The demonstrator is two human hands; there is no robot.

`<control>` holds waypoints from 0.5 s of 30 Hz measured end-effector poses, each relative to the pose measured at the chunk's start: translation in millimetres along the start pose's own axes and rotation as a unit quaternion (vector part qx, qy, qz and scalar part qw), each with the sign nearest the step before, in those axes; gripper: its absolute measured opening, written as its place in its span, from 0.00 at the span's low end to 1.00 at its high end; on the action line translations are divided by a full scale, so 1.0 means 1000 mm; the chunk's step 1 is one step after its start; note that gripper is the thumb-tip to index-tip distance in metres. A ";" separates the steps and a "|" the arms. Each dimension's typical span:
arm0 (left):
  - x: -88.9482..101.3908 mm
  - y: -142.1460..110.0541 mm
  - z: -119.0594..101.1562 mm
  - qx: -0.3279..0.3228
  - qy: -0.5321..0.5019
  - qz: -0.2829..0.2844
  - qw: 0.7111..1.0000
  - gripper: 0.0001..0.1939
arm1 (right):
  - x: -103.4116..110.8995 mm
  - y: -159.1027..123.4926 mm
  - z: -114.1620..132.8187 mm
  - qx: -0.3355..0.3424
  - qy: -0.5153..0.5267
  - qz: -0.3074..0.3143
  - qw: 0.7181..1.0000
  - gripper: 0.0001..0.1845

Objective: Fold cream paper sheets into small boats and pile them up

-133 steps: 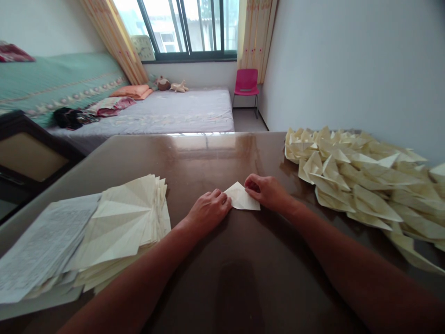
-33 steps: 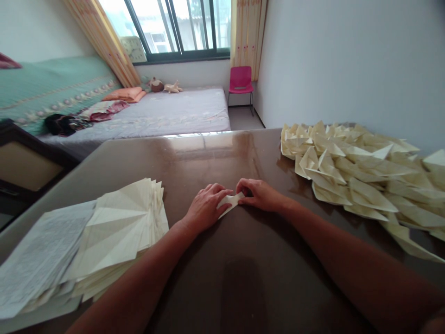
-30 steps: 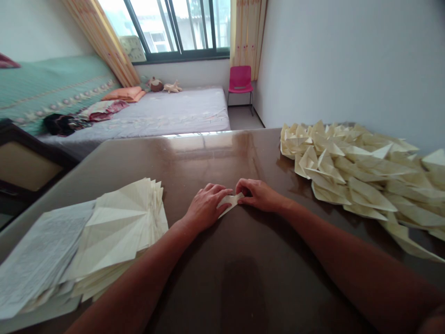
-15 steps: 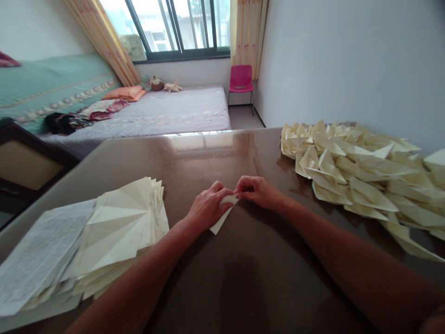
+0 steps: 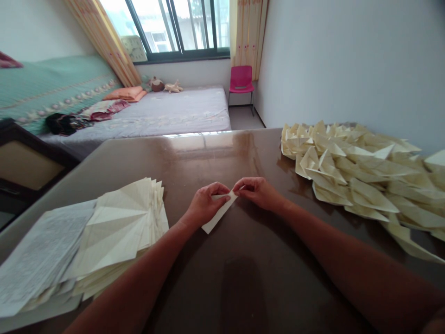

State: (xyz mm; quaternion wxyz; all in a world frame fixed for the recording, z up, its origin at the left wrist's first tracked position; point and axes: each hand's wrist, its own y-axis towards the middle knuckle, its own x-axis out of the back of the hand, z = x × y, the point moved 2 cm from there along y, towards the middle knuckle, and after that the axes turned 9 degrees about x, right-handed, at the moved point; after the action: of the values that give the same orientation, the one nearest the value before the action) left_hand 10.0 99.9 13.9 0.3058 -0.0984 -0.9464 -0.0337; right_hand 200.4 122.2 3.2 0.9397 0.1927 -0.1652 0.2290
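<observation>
More paper (image 5: 214,219) is bared than a second ago, away from the table's (image 5: 146,162) far edge, pinched by left hand (image 5: 204,202) and right hand (image 5: 257,191), fingers (image 5: 217,187) nearly closed, apparently for creasing

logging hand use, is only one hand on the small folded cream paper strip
No, the left hand and right hand both hold the small folded cream paper strip near its far end.

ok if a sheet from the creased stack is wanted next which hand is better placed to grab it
Probably the left hand: it is nearer the creased stack, while the right hand lies beyond it. Both pinch the folded paper.
</observation>
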 end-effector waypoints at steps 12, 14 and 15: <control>0.004 0.000 0.000 -0.009 -0.037 -0.007 0.999 0.09 | 0.001 0.000 0.000 -0.055 0.076 0.017 0.995 0.16; 0.004 0.000 0.000 -0.017 -0.035 -0.011 0.999 0.09 | 0.004 -0.001 -0.001 -0.099 0.117 0.020 0.988 0.19; 0.004 0.000 -0.001 -0.020 -0.034 -0.014 0.999 0.09 | 0.005 -0.001 -0.002 -0.111 0.125 0.024 0.986 0.19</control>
State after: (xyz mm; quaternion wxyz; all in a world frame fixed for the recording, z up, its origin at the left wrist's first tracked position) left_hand 7.5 100.4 16.4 0.2705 -0.0923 -0.9568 -0.0536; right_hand 205.3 123.9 3.4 0.9628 0.0534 -0.0758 0.2537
